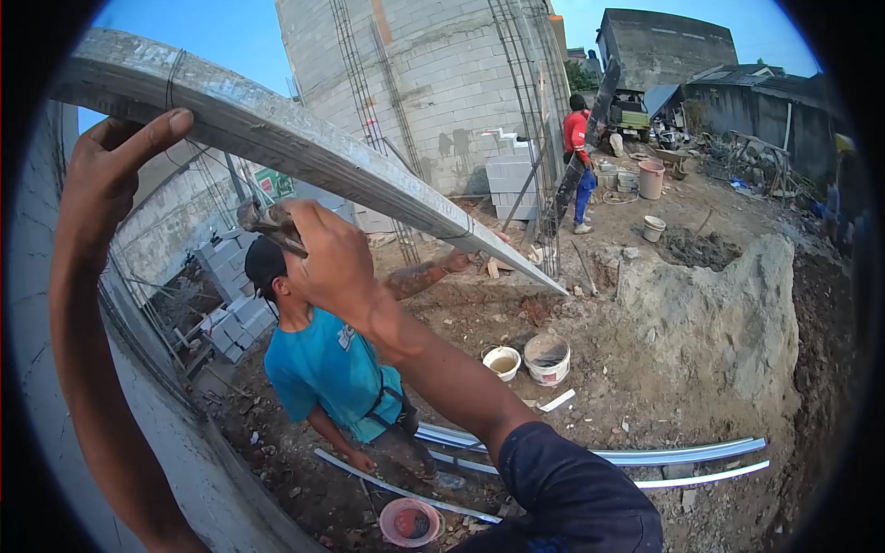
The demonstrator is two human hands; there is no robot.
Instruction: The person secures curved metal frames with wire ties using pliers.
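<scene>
Left hand (pixel 106 180) fingers curled on beam (pixel 304 152); right hand (pixel 327 263) fingers clamped on pliers (pixel 267 224). Risk: loose grip may drop beam onto worker (pixel 332 369) below.

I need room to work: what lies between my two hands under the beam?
In the head view, only the tool gripped by the right hand juts toward the left hand holding the beam; otherwise the gap is bare.

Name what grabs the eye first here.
A long grey beam slants across the upper left, gripped by the left hand. Just below, the right hand clutches a pliers-like tool, above a co-worker in a teal shirt.
</scene>
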